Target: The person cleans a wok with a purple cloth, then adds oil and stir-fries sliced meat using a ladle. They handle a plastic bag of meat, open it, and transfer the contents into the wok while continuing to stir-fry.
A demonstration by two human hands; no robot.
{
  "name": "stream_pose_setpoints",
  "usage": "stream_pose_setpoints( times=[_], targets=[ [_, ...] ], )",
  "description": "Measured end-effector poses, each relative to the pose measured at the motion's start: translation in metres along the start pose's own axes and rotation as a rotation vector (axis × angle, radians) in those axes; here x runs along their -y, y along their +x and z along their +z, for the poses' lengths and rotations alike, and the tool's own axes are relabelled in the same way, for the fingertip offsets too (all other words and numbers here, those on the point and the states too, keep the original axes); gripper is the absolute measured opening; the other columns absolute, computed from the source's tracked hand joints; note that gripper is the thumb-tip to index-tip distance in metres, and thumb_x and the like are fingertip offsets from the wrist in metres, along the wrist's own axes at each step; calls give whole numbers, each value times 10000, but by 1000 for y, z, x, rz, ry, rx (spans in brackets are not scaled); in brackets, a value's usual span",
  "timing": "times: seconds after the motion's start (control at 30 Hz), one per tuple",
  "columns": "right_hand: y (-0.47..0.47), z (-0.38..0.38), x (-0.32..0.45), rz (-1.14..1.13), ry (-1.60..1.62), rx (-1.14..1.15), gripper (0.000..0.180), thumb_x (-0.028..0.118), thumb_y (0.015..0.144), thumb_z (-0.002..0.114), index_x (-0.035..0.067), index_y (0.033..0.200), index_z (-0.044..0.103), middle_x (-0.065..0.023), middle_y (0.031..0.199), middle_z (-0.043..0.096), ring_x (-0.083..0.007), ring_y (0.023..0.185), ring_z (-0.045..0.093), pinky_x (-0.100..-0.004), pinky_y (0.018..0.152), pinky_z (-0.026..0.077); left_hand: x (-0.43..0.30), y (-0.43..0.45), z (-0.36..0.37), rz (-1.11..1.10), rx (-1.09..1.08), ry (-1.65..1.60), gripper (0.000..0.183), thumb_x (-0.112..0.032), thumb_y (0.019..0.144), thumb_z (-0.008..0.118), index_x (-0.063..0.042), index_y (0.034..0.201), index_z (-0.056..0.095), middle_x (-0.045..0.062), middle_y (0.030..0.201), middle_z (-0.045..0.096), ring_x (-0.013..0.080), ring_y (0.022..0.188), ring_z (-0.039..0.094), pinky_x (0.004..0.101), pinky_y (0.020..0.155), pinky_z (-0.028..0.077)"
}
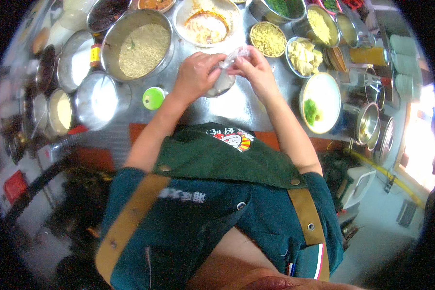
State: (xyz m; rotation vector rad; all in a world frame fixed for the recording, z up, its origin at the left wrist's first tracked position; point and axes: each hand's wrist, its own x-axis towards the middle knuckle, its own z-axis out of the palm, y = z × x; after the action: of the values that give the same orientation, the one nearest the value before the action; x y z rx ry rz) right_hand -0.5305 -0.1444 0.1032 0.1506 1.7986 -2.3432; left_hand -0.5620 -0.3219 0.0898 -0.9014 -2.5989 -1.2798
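Note:
Both hands work at a clear plastic bag [223, 82] above the steel worktop. My left hand [198, 75] grips one side of its gathered neck. With thumb and fingers, my right hand [253, 69] pinches the crumpled top of the bag, which looks twisted or knotted between the hands. The lower part hangs rounded below the fingers; what it contains is too blurred to tell. Just beyond the hands stands a white bowl [235, 25] with reddish oil and pale food in it. A green-lidded container [153, 98] sits left of my left wrist.
A deep steel pot [108, 54] of pale, crumbly food stands at the left, beside several steel bowls [96, 99]. On the right are a bowl of shredded yellow food [268, 39], a bowl of pale slices [304, 56] and a white dish [324, 99] holding some greens.

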Motion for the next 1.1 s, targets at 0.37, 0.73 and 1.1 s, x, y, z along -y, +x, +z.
stream_pose_setpoints(
  times=[0.37, 0.73, 1.1],
  targets=[
    [-10, 14, -14, -144, -675, -14, 230, 88, 813, 649, 3, 1006, 556, -11, 833, 582, -59, 744, 534, -206, 663, 455, -3, -22, 15, -398, -118, -474, 187, -111, 759, 643, -25, 925, 635, 117, 773, 654, 176, 662, 631, 284, 598, 490],
    [1, 19, -13, -310, -908, -103, 181, 101, 772, 655, 31, 926, 590, -87, 690, 618, -151, 597, 595, -278, 569, 478, -4, -18, 10, -386, -118, -319, 165, -75, 768, 662, -12, 916, 624, 63, 785, 661, 102, 680, 612, 247, 610, 492],
    [-4, 16, 8, -438, -1337, 15, 88, 108, 773, 587, 65, 849, 595, -176, 693, 597, -351, 636, 600, -427, 576, 471, -2, -6, 24, -246, -70, -293, 197, -191, 638, 654, -52, 768, 605, 133, 750, 619, 302, 721, 613, 373, 636, 482]
  ],
)
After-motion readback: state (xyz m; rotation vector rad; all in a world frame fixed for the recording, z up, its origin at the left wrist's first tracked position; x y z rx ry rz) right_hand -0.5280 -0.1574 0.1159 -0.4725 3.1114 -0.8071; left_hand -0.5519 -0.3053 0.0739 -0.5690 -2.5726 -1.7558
